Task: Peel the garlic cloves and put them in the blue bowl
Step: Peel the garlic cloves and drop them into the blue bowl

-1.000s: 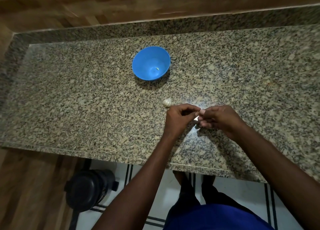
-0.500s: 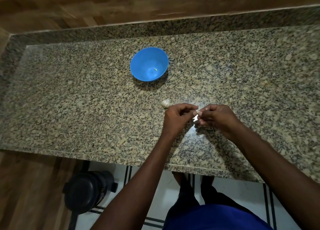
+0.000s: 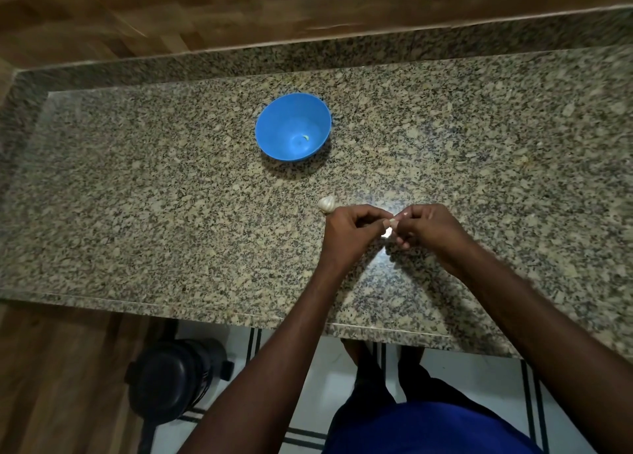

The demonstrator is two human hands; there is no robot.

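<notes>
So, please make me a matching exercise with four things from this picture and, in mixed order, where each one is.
Things:
1. bowl
2. garlic bulb
3. clove
4. black container

Places:
A. pinched between the left hand and the right hand
B. on the floor, under the counter edge
C. on the counter, just beyond the left hand
D. farther back on the counter, upright

Pairs: 1-D, 2-C, 3-A, 4-B

One blue bowl [image 3: 293, 126], one garlic head [image 3: 327, 204], two hands, one clove [image 3: 389, 225] pinched between.
</notes>
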